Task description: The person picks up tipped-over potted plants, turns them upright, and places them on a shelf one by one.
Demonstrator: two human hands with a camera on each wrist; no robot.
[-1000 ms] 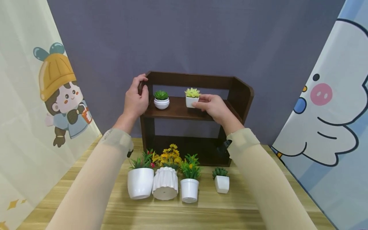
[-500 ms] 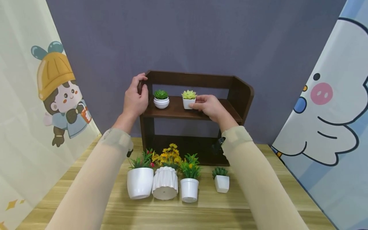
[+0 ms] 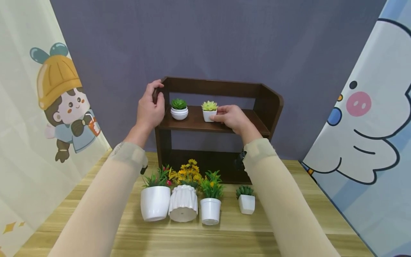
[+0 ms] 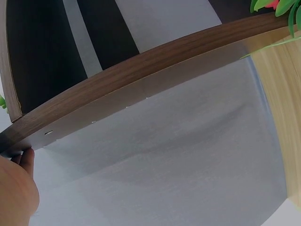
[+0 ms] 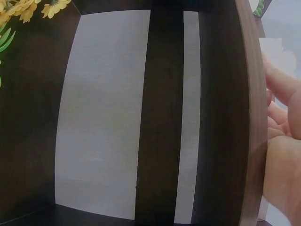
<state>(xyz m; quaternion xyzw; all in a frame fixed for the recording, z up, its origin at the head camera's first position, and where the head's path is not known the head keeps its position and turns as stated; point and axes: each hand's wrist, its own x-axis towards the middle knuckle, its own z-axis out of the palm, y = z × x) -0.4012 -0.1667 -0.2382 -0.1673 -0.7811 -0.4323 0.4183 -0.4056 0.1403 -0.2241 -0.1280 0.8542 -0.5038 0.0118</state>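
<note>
On the upper shelf [image 3: 196,123]: right hand [image 3: 232,117] pinching the small square pot [image 3: 209,115] with its yellow-green succulent.
Left hand [image 3: 149,110] curled round the shelf's left upright [image 3: 159,103], steadying. Likely light, rigid, smooth-glazed, easily tipped; best gripped by the pot's flat sides, never the plant.

Dark matt wooden shelf [image 3: 221,125], glossy white pots [image 3: 155,207].
</note>
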